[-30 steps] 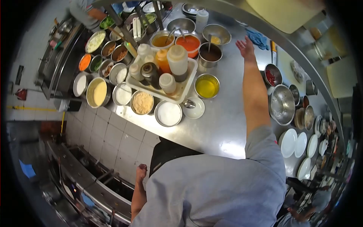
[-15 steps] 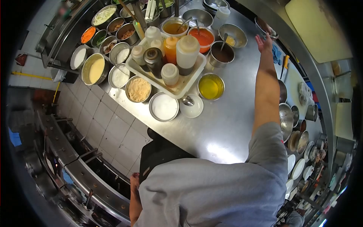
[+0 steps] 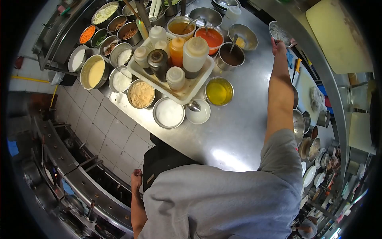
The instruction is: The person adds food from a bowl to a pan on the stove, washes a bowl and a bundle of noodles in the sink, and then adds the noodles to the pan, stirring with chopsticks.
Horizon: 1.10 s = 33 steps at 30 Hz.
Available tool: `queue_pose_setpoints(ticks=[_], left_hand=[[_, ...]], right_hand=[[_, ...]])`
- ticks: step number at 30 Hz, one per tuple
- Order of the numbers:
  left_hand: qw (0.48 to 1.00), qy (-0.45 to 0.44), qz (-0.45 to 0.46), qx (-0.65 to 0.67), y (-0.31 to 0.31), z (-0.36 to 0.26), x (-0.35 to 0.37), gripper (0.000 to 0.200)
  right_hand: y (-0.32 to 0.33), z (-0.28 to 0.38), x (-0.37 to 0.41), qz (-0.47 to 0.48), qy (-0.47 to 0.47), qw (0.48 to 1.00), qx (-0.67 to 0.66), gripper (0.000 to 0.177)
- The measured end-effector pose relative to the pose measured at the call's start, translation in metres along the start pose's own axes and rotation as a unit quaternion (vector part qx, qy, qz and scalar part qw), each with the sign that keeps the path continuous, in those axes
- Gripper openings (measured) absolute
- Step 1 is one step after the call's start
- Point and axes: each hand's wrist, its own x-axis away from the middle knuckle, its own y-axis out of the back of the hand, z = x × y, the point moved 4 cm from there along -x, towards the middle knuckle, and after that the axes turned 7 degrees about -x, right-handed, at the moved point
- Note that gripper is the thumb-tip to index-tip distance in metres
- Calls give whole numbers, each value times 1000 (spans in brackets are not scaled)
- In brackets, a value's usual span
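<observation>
A steel surface (image 3: 234, 131) carries a white tray (image 3: 197, 87) of squeeze bottles, ringed by metal bowls. Just beside the tray sit a bowl of yellow oil (image 3: 219, 91), a bowl of white powder (image 3: 169, 112), a bowl of crumbs (image 3: 142, 94) and a small white dish (image 3: 201, 115) with a spoon. A dark sauce pot (image 3: 230, 57) and a red sauce bowl (image 3: 209, 38) stand farther back, and a shallow bowl (image 3: 280, 32) sits at the far edge.
</observation>
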Motion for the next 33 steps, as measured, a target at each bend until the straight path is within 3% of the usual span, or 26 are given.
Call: queue_pose_setpoints(ticks=[12,21,28,33], left_hand=[[1000,-22,8,-7,-5,2,-5,13],[999,-21,-29,-18,-5,12,4,12],[999,18,-20,-28,-1,20,5,13],[999,-10,-34,-8,-1,18,12,14]], right_hand=[[21,13,24,-21,57,995,83,68],[42,0,55,6,-28,992,121,42],[59,-16,45,17,-44,990,134,33],[67,-22,45,20,-54,990,128,28]])
